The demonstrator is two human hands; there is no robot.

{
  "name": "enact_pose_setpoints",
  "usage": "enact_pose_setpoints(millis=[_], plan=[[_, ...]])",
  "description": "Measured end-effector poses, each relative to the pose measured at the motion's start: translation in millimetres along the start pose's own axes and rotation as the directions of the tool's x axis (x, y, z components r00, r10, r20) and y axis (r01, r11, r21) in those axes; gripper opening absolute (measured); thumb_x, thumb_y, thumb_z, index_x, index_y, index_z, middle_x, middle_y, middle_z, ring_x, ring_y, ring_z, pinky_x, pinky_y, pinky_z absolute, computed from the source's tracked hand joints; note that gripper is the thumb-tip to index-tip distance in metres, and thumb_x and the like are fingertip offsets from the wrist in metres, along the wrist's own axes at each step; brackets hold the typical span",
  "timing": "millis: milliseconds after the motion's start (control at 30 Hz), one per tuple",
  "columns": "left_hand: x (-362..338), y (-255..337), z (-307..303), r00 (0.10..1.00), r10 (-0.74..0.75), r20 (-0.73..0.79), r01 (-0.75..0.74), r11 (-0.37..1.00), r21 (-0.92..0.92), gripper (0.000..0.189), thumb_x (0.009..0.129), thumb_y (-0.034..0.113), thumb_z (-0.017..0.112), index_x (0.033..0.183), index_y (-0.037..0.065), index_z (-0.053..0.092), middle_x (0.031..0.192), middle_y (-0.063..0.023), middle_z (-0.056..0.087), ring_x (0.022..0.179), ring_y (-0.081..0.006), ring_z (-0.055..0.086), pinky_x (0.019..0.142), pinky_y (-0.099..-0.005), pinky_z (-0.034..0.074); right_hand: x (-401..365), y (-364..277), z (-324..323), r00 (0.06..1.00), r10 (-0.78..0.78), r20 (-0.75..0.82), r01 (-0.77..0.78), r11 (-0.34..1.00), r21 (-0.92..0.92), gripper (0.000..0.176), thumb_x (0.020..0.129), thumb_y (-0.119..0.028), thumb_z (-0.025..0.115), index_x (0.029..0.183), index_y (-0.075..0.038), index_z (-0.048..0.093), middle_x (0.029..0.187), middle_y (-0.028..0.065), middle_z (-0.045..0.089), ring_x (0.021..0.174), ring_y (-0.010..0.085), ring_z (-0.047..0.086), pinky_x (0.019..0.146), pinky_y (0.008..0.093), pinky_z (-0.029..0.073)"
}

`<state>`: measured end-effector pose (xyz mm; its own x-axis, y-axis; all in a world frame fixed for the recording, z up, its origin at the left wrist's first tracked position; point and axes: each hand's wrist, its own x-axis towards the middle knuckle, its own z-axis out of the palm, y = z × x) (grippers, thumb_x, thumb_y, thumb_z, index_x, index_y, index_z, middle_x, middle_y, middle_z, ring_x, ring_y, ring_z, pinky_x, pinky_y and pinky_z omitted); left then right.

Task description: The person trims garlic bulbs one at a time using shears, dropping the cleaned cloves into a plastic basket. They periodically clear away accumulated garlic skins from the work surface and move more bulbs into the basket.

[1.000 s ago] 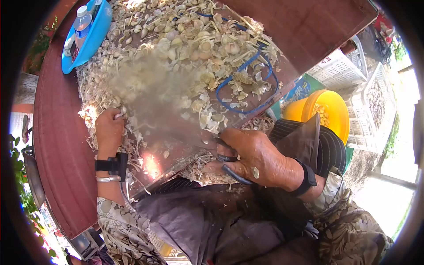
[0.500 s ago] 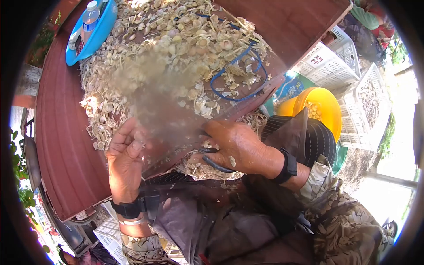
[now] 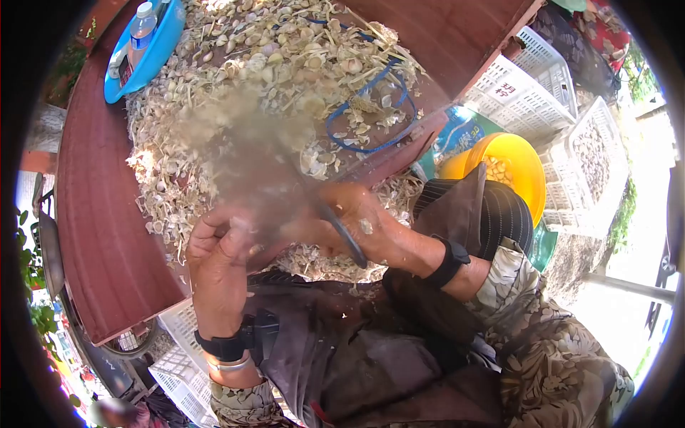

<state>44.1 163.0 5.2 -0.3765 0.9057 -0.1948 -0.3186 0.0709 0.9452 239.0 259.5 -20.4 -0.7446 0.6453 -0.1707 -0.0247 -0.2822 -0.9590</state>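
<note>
My left hand (image 3: 220, 250) is closed in a pinch at the near edge of the garlic heap. A small pale garlic clove (image 3: 242, 225) shows at its fingertips, partly blurred. Close beside it, my right hand (image 3: 367, 221) is closed around a scissors-like tool with black handles (image 3: 341, 227). A hazy smudge in the view hides the tool's front end and the right fingertips. A bit of pale skin sticks to the back of the right hand. Loose garlic cloves and skins (image 3: 264, 71) cover the table beyond both hands.
A blue basin (image 3: 160, 53) with a plastic bottle (image 3: 142, 32) stands far left on the red table (image 3: 107, 214). Blue cord (image 3: 371, 151) lies on the garlic. At right are a yellow bucket (image 3: 531, 171) of peeled cloves and white crates (image 3: 524, 89). Another person (image 3: 581, 50) is at upper right.
My left hand has moved right, closer to the right hand. The right hand has shifted left and turned, so the black handle now points down toward my lap.
</note>
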Motion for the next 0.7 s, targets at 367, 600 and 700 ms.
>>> enact_pose_setpoints(millis=[367, 600, 700], plan=[[-14, -20, 38, 0.951, 0.301, 0.071, -0.305, 0.873, 0.380, 0.014, 0.080, -0.007, 0.065, 0.090, 0.001, 0.060, 0.095, -0.0040, 0.061, 0.085, -0.0095, 0.057, 0.086, -0.0249, 0.044, 13, 18, 7, 0.918, -0.357, -0.172, 0.323, 0.925, -0.199, 0.017, 0.079, -0.009, 0.064, 0.075, 0.006, 0.059, 0.061, 0.0107, 0.057, 0.060, 0.0089, 0.050, 0.052, 0.0326, 0.042], [-56, 12, -18, 0.974, 0.212, -0.083, -0.215, 0.976, -0.025, 0.014, 0.087, 0.003, 0.058, 0.101, 0.001, 0.057, 0.094, -0.0074, 0.057, 0.086, -0.0109, 0.055, 0.076, -0.0231, 0.043, 11, -1, -18, 0.965, -0.126, -0.230, 0.105, 0.989, -0.100, 0.023, 0.088, -0.020, 0.060, 0.077, 0.000, 0.057, 0.061, -0.0004, 0.052, 0.052, 0.0055, 0.046, 0.044, 0.0246, 0.035], [-120, 38, -70, 0.848, 0.319, -0.422, 0.054, 0.741, 0.669, 0.019, 0.085, 0.003, 0.055, 0.104, 0.000, 0.058, 0.103, -0.0125, 0.057, 0.094, -0.0161, 0.056, 0.079, -0.0270, 0.045, 7, 4, -15, 0.952, -0.235, -0.196, 0.204, 0.965, -0.167, 0.021, 0.088, -0.020, 0.061, 0.079, -0.001, 0.056, 0.065, -0.0015, 0.052, 0.056, 0.0057, 0.046, 0.048, 0.0248, 0.036]])
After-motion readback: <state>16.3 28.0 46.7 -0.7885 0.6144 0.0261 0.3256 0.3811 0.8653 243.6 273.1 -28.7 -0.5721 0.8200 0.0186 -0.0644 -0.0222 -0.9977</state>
